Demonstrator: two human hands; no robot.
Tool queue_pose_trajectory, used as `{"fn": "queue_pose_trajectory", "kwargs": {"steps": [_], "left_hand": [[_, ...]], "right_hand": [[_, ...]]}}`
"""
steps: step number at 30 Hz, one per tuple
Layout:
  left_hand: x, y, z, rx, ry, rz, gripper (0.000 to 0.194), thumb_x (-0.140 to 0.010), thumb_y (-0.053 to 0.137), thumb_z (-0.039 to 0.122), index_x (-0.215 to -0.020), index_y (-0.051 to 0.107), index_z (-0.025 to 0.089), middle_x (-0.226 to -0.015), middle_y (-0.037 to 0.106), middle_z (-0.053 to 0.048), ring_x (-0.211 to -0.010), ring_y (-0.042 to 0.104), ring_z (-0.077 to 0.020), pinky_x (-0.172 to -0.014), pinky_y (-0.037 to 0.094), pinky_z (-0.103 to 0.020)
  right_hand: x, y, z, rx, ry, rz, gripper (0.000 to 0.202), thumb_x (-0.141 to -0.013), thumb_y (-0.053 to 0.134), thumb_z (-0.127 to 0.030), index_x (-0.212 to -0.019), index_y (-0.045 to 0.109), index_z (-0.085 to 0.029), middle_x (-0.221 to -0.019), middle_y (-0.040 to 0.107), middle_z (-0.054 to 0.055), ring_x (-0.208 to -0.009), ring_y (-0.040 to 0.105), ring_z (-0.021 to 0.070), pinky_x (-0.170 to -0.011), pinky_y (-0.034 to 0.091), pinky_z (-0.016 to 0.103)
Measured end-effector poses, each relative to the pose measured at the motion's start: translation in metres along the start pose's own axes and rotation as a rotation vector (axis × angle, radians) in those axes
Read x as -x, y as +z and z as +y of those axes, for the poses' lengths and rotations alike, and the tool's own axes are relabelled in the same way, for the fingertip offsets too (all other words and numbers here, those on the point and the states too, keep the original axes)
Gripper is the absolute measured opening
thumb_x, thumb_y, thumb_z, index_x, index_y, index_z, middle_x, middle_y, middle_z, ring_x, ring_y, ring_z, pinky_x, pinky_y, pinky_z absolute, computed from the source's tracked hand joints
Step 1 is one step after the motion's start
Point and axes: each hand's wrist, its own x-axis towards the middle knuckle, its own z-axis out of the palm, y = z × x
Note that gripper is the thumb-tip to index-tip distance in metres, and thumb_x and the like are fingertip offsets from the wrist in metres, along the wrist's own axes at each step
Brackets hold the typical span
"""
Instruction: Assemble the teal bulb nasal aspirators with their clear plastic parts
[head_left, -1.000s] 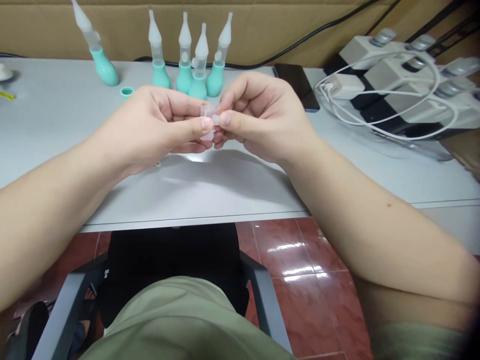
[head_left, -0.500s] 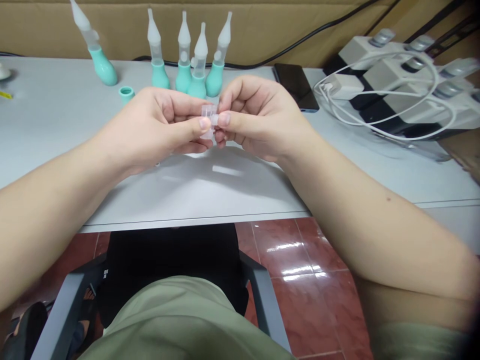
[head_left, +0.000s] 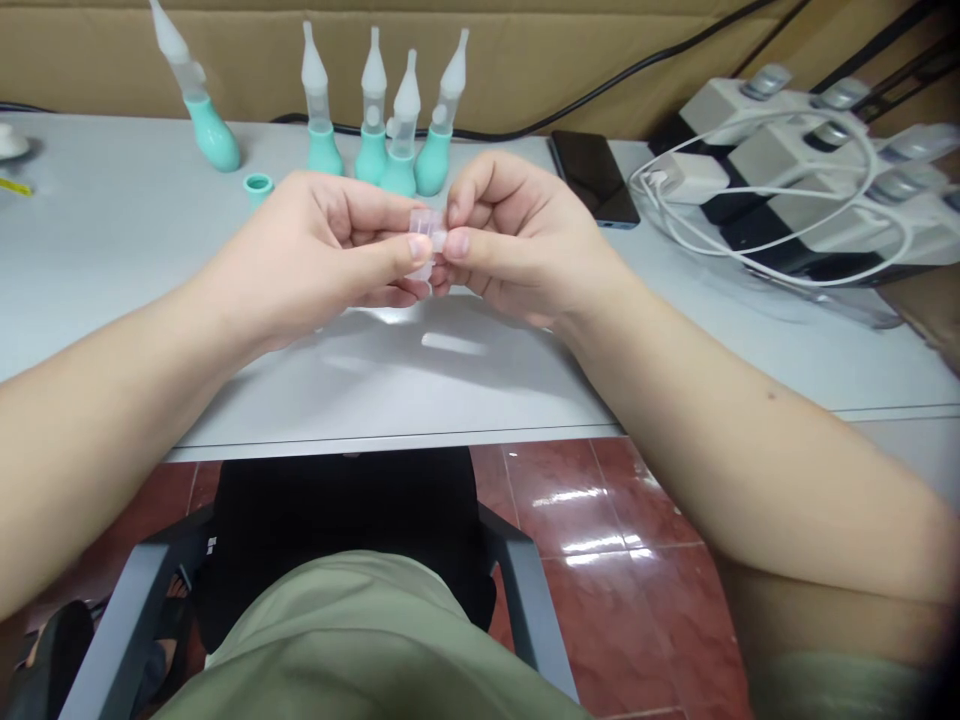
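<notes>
My left hand (head_left: 337,245) pinches a clear plastic tube (head_left: 422,222), the middle piece of a nasal aspirator, between thumb and fingers above the table. Against the tube's right side, my right hand (head_left: 510,235) grips a small translucent plug (head_left: 440,240) at the tube's side port, thumb and index finger closed on it. Fingertips partly cover both pieces. Behind my left hand is an open teal bulb (head_left: 258,186), its lower part hidden by the hand. Several assembled nasal aspirators (head_left: 373,110) with teal bulbs and white tips stand at the back, one (head_left: 196,100) leaning apart at the left.
A dark phone (head_left: 592,178) lies right of my hands. Beyond it a white cable with a charger (head_left: 694,178) lies by several white-and-black devices (head_left: 787,160). A black cord runs along the cardboard wall. The grey table's (head_left: 375,400) front edge is close to me.
Both hands still hold the tube and plug together, with slight finger movement at the plug. The whole view has shifted a little; nothing was let go.
</notes>
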Motion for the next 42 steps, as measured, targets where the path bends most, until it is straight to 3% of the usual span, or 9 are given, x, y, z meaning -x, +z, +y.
{"fn": "queue_pose_trajectory", "kwargs": {"steps": [5, 14, 17, 20, 25, 28, 33, 38, 42], "left_hand": [[0.001, -0.002, -0.002, -0.009, 0.018, -0.02, 0.018, -0.107, 0.088, 0.019, -0.094, 0.096, 0.028, -0.098, 0.089, 0.0, -0.096, 0.089, -0.0183, -0.099, 0.082, -0.036], [0.002, -0.005, -0.002, -0.036, -0.008, -0.013, 0.01, -0.099, 0.094, 0.022, -0.09, 0.093, 0.026, -0.102, 0.09, 0.001, -0.098, 0.091, -0.023, -0.107, 0.083, -0.046], [0.002, -0.002, -0.001, -0.022, 0.028, -0.011, 0.013, -0.102, 0.09, 0.021, -0.09, 0.093, 0.026, -0.1, 0.089, 0.002, -0.099, 0.091, -0.0202, -0.104, 0.082, -0.04], [0.003, 0.006, 0.001, 0.054, 0.035, -0.002, 0.017, -0.108, 0.082, 0.016, -0.099, 0.095, 0.023, -0.096, 0.088, 0.001, -0.093, 0.09, -0.0164, -0.096, 0.08, -0.032], [0.003, 0.01, 0.003, 0.165, -0.001, 0.032, 0.016, -0.11, 0.082, 0.014, -0.121, 0.093, 0.019, -0.095, 0.087, -0.002, -0.091, 0.09, -0.0177, -0.091, 0.078, -0.03], [0.002, 0.008, 0.003, 0.126, -0.024, -0.001, 0.012, -0.109, 0.082, 0.016, -0.113, 0.093, 0.018, -0.098, 0.086, -0.004, -0.096, 0.088, -0.0185, -0.096, 0.077, -0.033], [0.002, 0.007, 0.004, 0.034, -0.01, 0.047, 0.005, -0.106, 0.087, 0.021, -0.103, 0.089, 0.018, -0.099, 0.085, -0.005, -0.096, 0.086, -0.0198, -0.097, 0.076, -0.035], [0.0, 0.005, 0.009, -0.141, -0.016, 0.001, 0.007, -0.108, 0.087, 0.024, -0.106, 0.088, 0.017, -0.097, 0.085, -0.005, -0.097, 0.085, -0.0211, -0.099, 0.076, -0.037], [-0.002, 0.009, 0.01, -0.21, -0.01, 0.049, 0.009, -0.106, 0.081, 0.018, -0.104, 0.089, 0.017, -0.091, 0.084, -0.003, -0.088, 0.081, -0.0182, -0.095, 0.075, -0.037]], "right_hand": [[-0.004, -0.003, 0.007, -0.037, -0.02, -0.038, 0.051, -0.079, 0.119, -0.032, -0.093, 0.071, -0.025, -0.084, 0.079, -0.003, -0.078, 0.076, 0.0156, -0.075, 0.068, 0.027], [-0.003, 0.001, 0.008, -0.088, -0.023, -0.052, 0.057, -0.077, 0.12, -0.025, -0.085, 0.064, -0.026, -0.079, 0.076, -0.005, -0.073, 0.076, 0.0164, -0.073, 0.068, 0.028], [-0.003, 0.002, 0.009, -0.128, -0.034, -0.061, 0.049, -0.082, 0.117, -0.021, -0.085, 0.068, -0.025, -0.077, 0.077, -0.004, -0.072, 0.077, 0.0164, -0.07, 0.067, 0.026], [-0.002, 0.004, 0.011, -0.195, -0.078, -0.079, 0.039, -0.091, 0.114, -0.028, -0.09, 0.075, -0.023, -0.08, 0.081, -0.001, -0.069, 0.075, 0.0151, -0.066, 0.064, 0.024], [-0.002, 0.006, 0.011, -0.165, -0.064, -0.057, 0.035, -0.094, 0.112, -0.034, -0.098, 0.08, -0.022, -0.087, 0.083, 0.001, -0.078, 0.082, 0.0179, -0.074, 0.071, 0.027], [-0.002, 0.007, 0.009, -0.096, -0.087, -0.003, 0.033, -0.092, 0.112, -0.027, -0.093, 0.08, -0.021, -0.088, 0.083, 0.003, -0.08, 0.083, 0.0196, -0.074, 0.073, 0.029], [-0.001, 0.007, 0.009, -0.032, -0.055, 0.021, 0.029, -0.089, 0.112, -0.024, -0.093, 0.083, -0.023, -0.091, 0.083, 0.003, -0.086, 0.083, 0.021, -0.081, 0.077, 0.034], [-0.002, 0.01, 0.009, -0.064, -0.017, 0.041, 0.025, -0.091, 0.107, -0.017, -0.09, 0.083, -0.025, -0.088, 0.082, 0.001, -0.083, 0.083, 0.0205, -0.087, 0.078, 0.036], [-0.001, 0.012, 0.006, -0.094, 0.062, 0.049, 0.028, -0.089, 0.107, -0.015, -0.088, 0.08, -0.024, -0.087, 0.081, 0.0, -0.085, 0.085, 0.021, -0.095, 0.079, 0.038]]}}
